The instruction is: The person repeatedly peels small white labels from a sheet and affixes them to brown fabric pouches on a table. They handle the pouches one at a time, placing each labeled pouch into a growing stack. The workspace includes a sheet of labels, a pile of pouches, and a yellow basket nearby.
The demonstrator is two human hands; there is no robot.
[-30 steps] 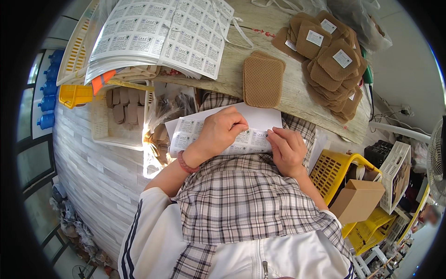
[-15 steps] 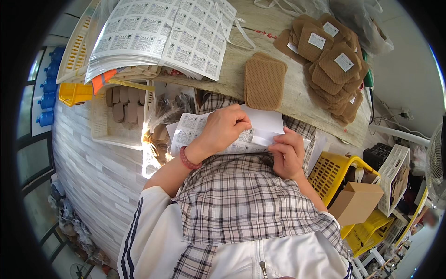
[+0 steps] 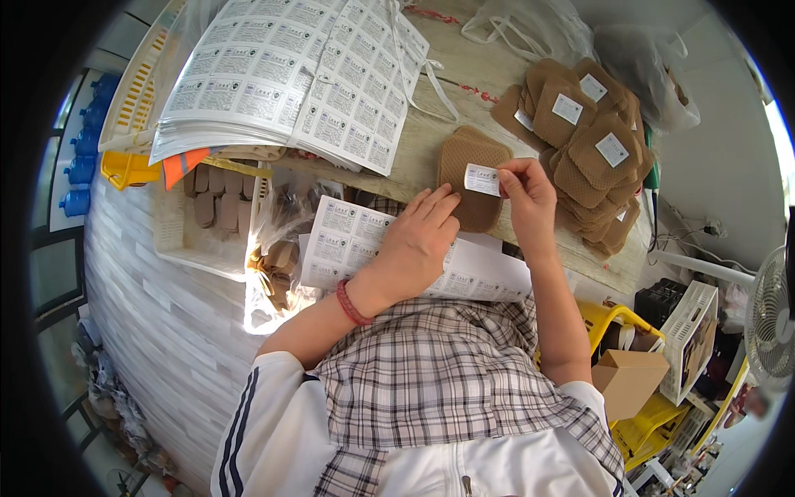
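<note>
A white printed label (image 3: pixel 481 179) is pinched between the thumb and fingers of my right hand (image 3: pixel 531 201). It lies over the upper middle of a brown textured pad (image 3: pixel 475 214), one of a small stack at the table's front edge; whether it is stuck down I cannot tell. My left hand (image 3: pixel 414 242) is open, its fingers stretched out with the tips on the pad's lower left edge. Under that hand, a sheet of printed labels (image 3: pixel 339 240) rests across my lap, partly hidden by the hand and wrist.
A thick stack of label sheets (image 3: pixel 273 74) covers the table's left side. Brown pads bearing labels (image 3: pixel 600 161) are heaped at the right, beside a clear plastic bag (image 3: pixel 642 70). Yellow crates (image 3: pixel 609 319) and a cardboard box (image 3: pixel 629 381) stand lower right; a fan (image 3: pixel 770 319) is beyond.
My right hand has moved up from the label sheet to the pad, carrying a label. My left hand has gone from a pinch over the sheet to spread fingers touching the pad.
</note>
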